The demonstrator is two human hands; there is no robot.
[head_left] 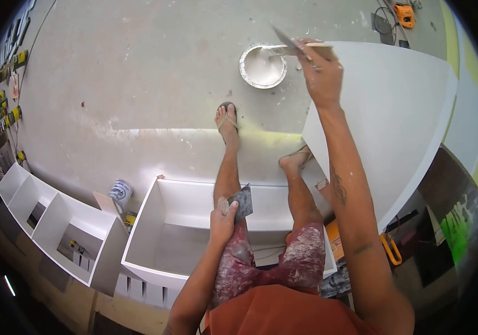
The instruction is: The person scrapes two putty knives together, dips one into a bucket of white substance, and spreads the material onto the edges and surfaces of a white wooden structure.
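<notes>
My left hand (224, 222) is closed around a flat, grey-smeared putty knife (241, 202), held over my leg. My right hand (323, 75) grips a scraper by its handle, and its dark blade (286, 39) points up and left. A white-coated tool (278, 50) also reaches from near the right hand's fingers to the rim of the round bucket (243, 70). White paste (264, 66) fills the bucket. Whether the right hand holds both tools is hard to make out. Right of the bucket lies a large white panel (384, 111).
White open cabinets (138, 223) stand around my legs and at the lower left (55, 209). A plastic container (120, 191) is between them. Orange tools lie at the upper right (405, 15) and right (391, 249). Yellow-black clamps (11, 116) line the left side.
</notes>
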